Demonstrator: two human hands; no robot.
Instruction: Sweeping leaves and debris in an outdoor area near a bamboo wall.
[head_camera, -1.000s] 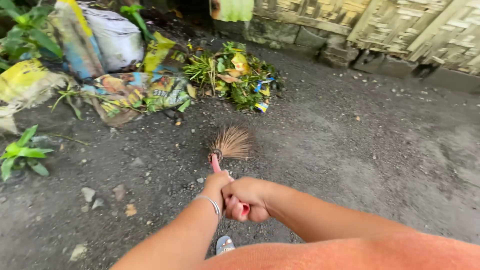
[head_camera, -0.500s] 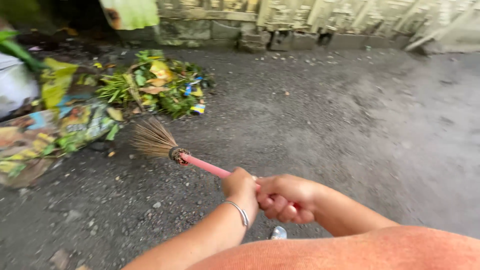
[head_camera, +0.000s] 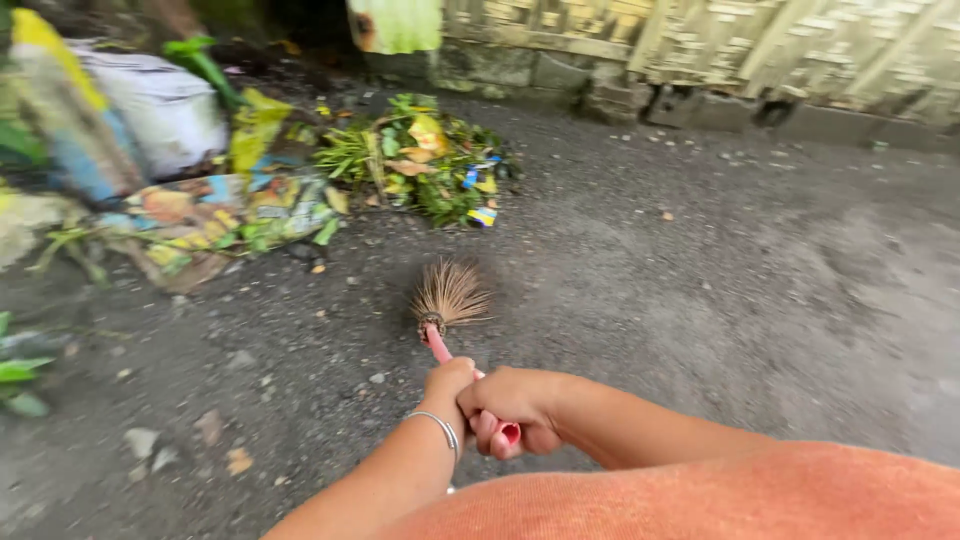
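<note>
Both my hands grip the pink handle of a stick broom (head_camera: 449, 297). My left hand (head_camera: 446, 384), with a silver bangle on its wrist, holds the handle higher up towards the bristles. My right hand (head_camera: 515, 408) is closed around the handle's end, just behind the left. The brown bristles fan out over dark gravelly ground (head_camera: 640, 290), pointing away from me. A pile of green leaves and litter (head_camera: 425, 165) lies beyond the bristles, a short way off.
Printed plastic sacks (head_camera: 215, 215) lie flat at the left, with a white sack (head_camera: 155, 110) behind them. A woven bamboo fence on stone blocks (head_camera: 720, 50) runs along the back. Small stones (head_camera: 140, 440) dot the ground at lower left.
The broom swung from pointing left towards the sacks back to pointing straight ahead. My hands stayed on the handle, and the view turned left again.
</note>
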